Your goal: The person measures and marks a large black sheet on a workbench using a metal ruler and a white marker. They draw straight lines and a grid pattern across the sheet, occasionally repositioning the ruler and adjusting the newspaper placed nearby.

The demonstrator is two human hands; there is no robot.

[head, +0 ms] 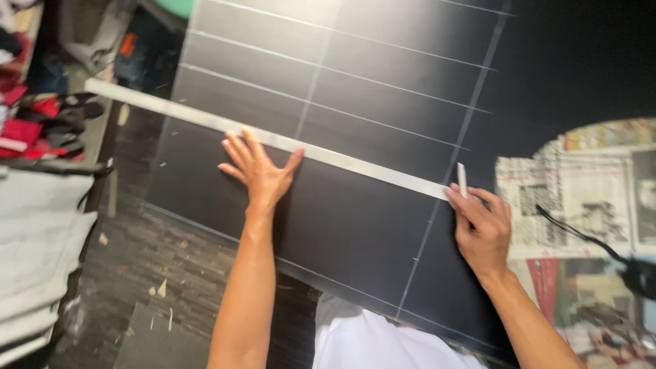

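Note:
A large black sheet (355,212) marked with pale chalk lines lies spread on the floor. A long metal ruler (205,121) lies across it from upper left to right. My left hand (258,172) rests flat on the sheet, fingers spread, with the fingertips pressing on the ruler. My right hand (482,229) is at the ruler's right end and grips a short white chalk stick (462,180), whose tip points up beside the ruler.
Newspaper pages (581,198) cover the floor at the right, with a black cord (574,232) over them. Folded grey cloth (34,253) and red fabric pieces (27,123) lie at the left. The dark wood floor (157,273) carries small scraps.

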